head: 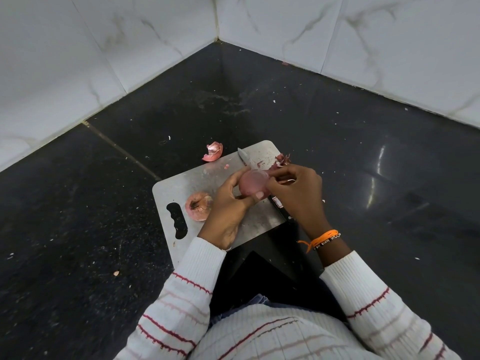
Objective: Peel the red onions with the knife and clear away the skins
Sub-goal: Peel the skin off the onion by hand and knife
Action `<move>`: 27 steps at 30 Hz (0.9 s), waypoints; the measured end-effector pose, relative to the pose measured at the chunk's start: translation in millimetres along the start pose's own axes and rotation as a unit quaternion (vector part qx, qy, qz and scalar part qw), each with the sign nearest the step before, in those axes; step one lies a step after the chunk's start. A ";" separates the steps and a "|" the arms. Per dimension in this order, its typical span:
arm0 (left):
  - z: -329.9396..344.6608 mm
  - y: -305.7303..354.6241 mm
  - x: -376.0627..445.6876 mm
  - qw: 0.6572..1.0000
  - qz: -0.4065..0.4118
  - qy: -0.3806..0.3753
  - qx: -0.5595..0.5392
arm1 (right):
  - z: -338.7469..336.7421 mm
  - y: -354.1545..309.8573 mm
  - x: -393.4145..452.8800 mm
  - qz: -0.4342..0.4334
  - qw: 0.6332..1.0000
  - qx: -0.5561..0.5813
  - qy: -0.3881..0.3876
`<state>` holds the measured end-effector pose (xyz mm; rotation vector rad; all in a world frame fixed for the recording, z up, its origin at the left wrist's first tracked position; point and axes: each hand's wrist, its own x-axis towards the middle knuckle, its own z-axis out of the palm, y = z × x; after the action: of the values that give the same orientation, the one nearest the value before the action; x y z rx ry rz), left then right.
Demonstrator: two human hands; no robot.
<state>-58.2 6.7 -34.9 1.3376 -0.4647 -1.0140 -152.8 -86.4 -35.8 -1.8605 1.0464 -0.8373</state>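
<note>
Black counter [337, 152]: steel board [223, 178], onion skin [213, 152].

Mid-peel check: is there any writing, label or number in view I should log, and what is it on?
Nothing can be read outright.
Dark band beside the orange wristband on the right wrist: pale lettering, too small and blurred to read.
Knife lying on the cutting board: small red-and-white label near the handle, unreadable.

Kitchen counter corner

Black speckled stone counter [78, 229] meets white marbled wall tiles [65, 61]; a steel cutting board [202, 178] lies near its front edge.
</note>
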 end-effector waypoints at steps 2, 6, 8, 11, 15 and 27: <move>-0.3 0.0 0.2 1.000 -0.002 -0.002 -0.004 | -2.1 3.3 1.0 0.005 1.000 0.005 -0.001; 0.6 1.3 0.7 1.000 -0.001 0.006 -0.025 | -3.1 5.7 0.8 0.110 0.982 0.152 -0.018; 0.2 0.7 1.1 0.999 -0.001 0.012 -0.032 | -1.1 3.3 -0.4 0.125 0.976 0.179 -0.012; -0.8 -0.5 1.6 0.999 -0.008 0.013 -0.034 | 5.8 4.1 -1.8 0.085 0.991 0.095 -0.032; 5.9 0.9 -0.1 0.999 -0.011 0.041 -0.004 | 13.2 2.5 -5.0 0.034 0.998 0.043 -0.022; 2.1 9.7 -1.6 0.994 -0.021 0.012 -0.111 | 9.0 21.0 -1.0 0.015 0.999 -0.034 -0.011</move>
<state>-57.5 6.0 -24.9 1.1638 -0.2975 -1.0500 -152.9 -89.2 -58.5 -1.9019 1.0971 -0.7713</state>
